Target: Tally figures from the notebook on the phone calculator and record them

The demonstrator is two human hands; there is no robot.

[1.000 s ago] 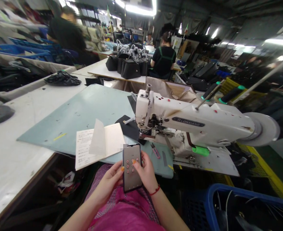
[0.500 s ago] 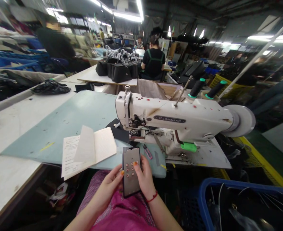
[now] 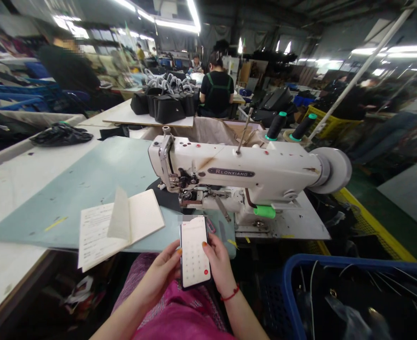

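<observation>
A smartphone (image 3: 194, 252) with a bright white keypad screen is held upright over my lap in both hands. My left hand (image 3: 162, 274) cups its left edge, thumb on the side. My right hand (image 3: 220, 267), with a red string at the wrist, wraps the right edge, its thumb resting on the screen. Just beyond the phone stands a white sewing machine (image 3: 237, 177) with a black piece of material (image 3: 164, 196) under its head. An open notebook (image 3: 118, 226) lies on the pale green mat (image 3: 88, 184) to the left.
A blue crate (image 3: 336, 293) with wires and black items sits low at my right. Thread cones (image 3: 290, 126) stand behind the machine. Black handbags (image 3: 166, 101) crowd a far table beside a seated person (image 3: 216, 92). Another person (image 3: 66, 68) stands far left. A black bag (image 3: 60, 134) lies on the white table.
The phone screen has switched from a dark view with red icons to a bright white keypad. My view has swung rightward, shifting everything to the left. Both hands keep hold of the phone.
</observation>
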